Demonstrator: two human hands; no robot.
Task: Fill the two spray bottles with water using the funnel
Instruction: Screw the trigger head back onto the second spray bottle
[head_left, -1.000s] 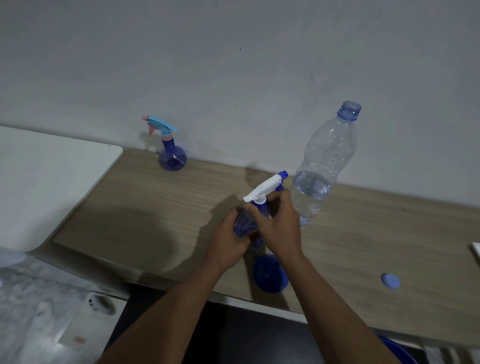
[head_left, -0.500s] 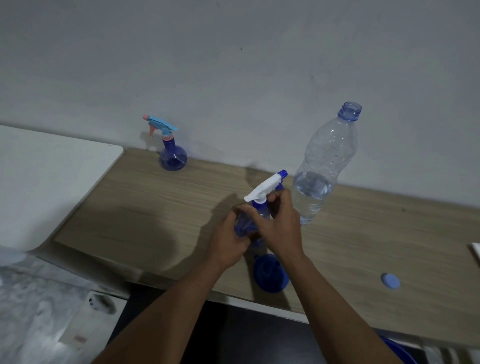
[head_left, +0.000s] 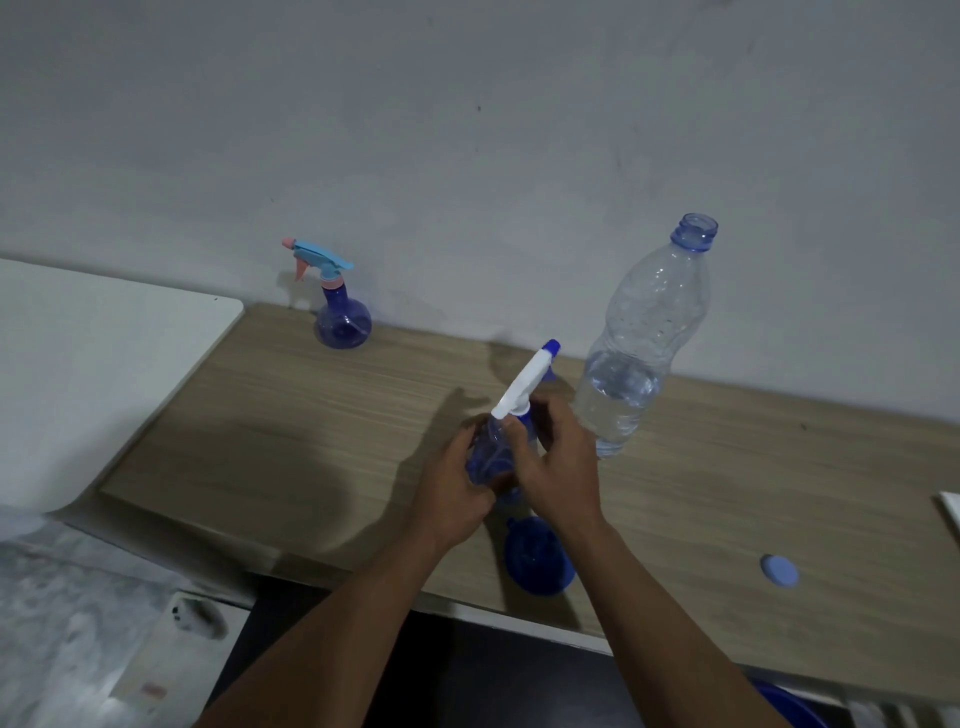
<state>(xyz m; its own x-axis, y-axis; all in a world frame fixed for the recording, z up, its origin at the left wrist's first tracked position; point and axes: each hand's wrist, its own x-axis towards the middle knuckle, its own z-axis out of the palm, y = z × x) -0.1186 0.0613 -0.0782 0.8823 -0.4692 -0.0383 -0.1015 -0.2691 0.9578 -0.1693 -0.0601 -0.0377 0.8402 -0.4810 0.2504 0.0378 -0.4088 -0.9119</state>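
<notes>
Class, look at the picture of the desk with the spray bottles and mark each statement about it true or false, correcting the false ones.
1. The water bottle has its cap on. False: its neck is open, and a blue cap lies on the desk.
2. Both hands are on the spray bottle with the white head. True: the left hand holds its body, the right hand is at its neck.
3. The funnel sits in a bottle's neck. False: it lies on the desk near the front edge.
4. The spray bottle with the light blue head stands untouched by the wall. True.
5. The water bottle is full. False: water fills only its lower part.
</notes>
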